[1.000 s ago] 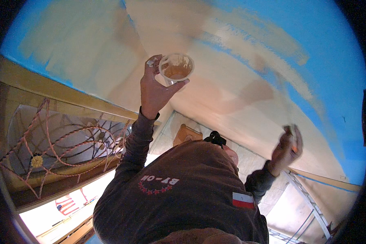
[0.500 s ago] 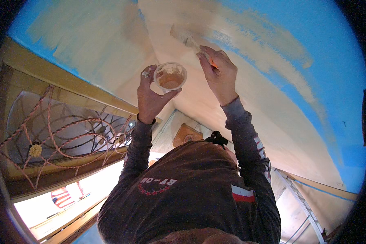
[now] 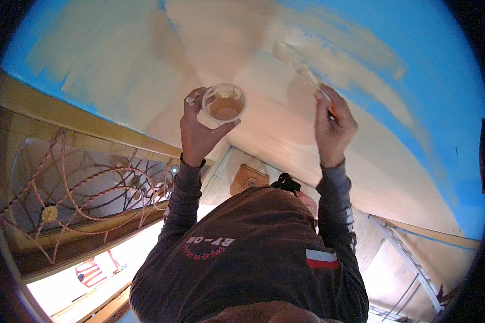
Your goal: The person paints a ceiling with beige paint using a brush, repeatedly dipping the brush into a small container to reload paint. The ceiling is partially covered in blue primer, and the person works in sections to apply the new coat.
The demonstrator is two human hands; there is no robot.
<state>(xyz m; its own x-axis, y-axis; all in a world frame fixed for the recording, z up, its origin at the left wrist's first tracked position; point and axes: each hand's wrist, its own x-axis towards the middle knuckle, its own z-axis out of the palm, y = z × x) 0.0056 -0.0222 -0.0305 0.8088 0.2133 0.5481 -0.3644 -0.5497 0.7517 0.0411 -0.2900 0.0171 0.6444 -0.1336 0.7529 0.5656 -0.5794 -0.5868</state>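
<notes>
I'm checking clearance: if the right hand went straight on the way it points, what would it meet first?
Probably the beige-painted surface ahead, with the brush in the right hand leading; depth is unclear, and they may already touch.

Brown wooden piece (image 3: 248, 178) on pale floor (image 3: 220, 174)
</notes>
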